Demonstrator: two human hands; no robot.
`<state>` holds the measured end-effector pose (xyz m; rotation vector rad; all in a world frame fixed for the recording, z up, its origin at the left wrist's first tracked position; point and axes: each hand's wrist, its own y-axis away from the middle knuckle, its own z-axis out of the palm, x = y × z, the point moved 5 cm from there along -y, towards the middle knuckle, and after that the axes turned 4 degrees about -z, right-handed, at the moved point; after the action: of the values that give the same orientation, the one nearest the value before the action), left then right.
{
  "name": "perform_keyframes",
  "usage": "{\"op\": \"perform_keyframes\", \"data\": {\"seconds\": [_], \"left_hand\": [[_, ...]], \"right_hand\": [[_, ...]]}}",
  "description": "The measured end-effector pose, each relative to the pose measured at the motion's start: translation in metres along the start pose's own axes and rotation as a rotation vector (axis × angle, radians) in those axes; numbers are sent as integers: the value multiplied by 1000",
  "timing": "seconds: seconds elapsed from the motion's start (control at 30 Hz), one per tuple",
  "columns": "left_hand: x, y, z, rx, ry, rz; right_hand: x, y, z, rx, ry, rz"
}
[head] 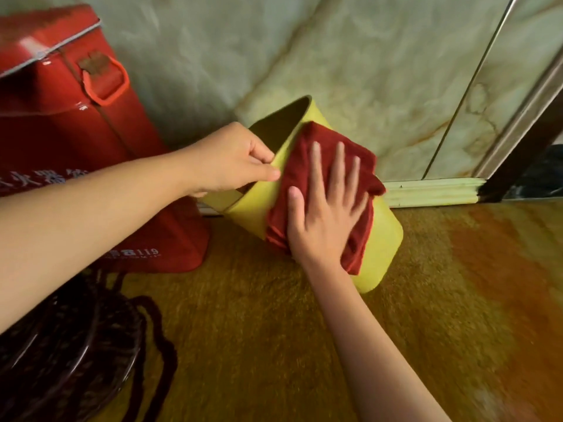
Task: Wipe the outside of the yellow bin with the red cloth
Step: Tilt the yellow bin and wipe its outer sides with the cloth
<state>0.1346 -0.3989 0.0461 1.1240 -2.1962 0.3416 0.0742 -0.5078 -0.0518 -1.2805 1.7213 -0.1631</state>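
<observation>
Now wiping: yellow bin (pixel 382 239) tipped on floor (pixel 304 345), beside red box (pixel 76 147), near wall. Left hand (pixel 231 159) pinches rim, steadying. Right hand (pixel 326 208) flat, fingers spread, pressing red cloth (pixel 304 153) on side. Best: keep rim pinched, firm strokes, rotate bin for unwiped faces.

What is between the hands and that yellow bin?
Only the red cloth: the right hand presses it flat on the yellow bin side. The left hand pinches the rim directly.
</observation>
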Motion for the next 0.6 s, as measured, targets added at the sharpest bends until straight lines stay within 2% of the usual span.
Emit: {"op": "perform_keyframes", "data": {"seconds": [0.07, 0.1, 0.23, 0.27, 0.33, 0.5, 0.6], "left_hand": [[-7, -2, -7, 37, 20, -44], [-13, -2, -10, 42, 55, -82], [-29, -2, -12, 44, 222, -195], [-27, -5, -12, 57, 227, -198], [-23, -9, -13, 84, 199, -195], [-5, 0, -21, 37, 81, -114], [6, 3, -32, 39, 16, -57]], "right_hand": [[4, -3, 8, -73, 4, -69], [20, 3, 9, -100, 7, -42], [105, 40, 6, -167, -96, 436], [110, 42, 5, -168, -113, 495], [91, 34, 6, -179, -95, 435], [-9, -12, 6, -175, -176, -46], [-11, -28, -1, -206, -269, -88]]}}
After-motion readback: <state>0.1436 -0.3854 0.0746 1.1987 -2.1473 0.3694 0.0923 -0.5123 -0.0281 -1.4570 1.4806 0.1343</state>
